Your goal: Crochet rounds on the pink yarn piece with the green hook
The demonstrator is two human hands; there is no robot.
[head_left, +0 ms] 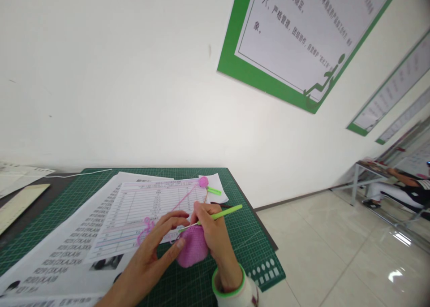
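My right hand (213, 235) grips a green crochet hook (218, 216), whose tip reaches into the top of a pink crocheted piece (193, 248). My left hand (151, 257) lies across that piece, with the thumb and fingers against its upper edge. A strand of pink yarn (184, 203) runs up from my hands to a small pink yarn ball (203, 181). Beside the ball lies a second green tool (214, 190), perhaps another hook. A loose pink yarn loop (146, 231) sits on a printed table sheet (144, 213), just beyond my left fingers.
Everything lies on a green cutting mat (242, 235) with papers and a pale ruler (20, 208) at its left. A seated co-worker (403, 190) is at a metal table (369, 169) far right. Green-framed posters (285, 38) hang on the wall above tiled floor (319, 248).
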